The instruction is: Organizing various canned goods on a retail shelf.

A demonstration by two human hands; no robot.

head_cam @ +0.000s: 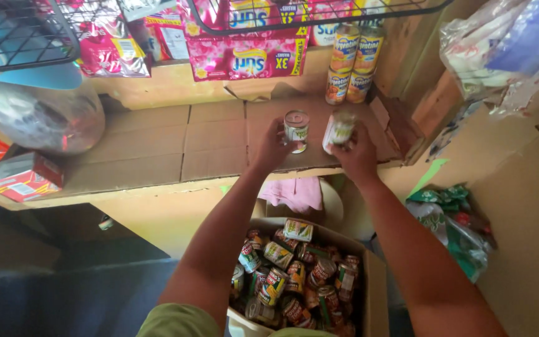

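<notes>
Both arms extended to the cardboard-lined shelf (157,146). Left hand (271,148) grips an upright tin can (296,131); right hand (355,155) clasps a second can (339,130), tilted left.

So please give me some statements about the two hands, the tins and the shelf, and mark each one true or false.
1. The left hand holds a small round tin with a silver top upright on the brown cardboard-lined shelf. True.
2. The right hand is empty. False: it holds a second small tin with a pale label, tilted.
3. The open cardboard box below the shelf is empty. False: many tins lie in it.
4. Four tall orange-labelled cans stand stacked at the back of the shelf. True.
5. A pink cloth hangs under the shelf. True.
</notes>
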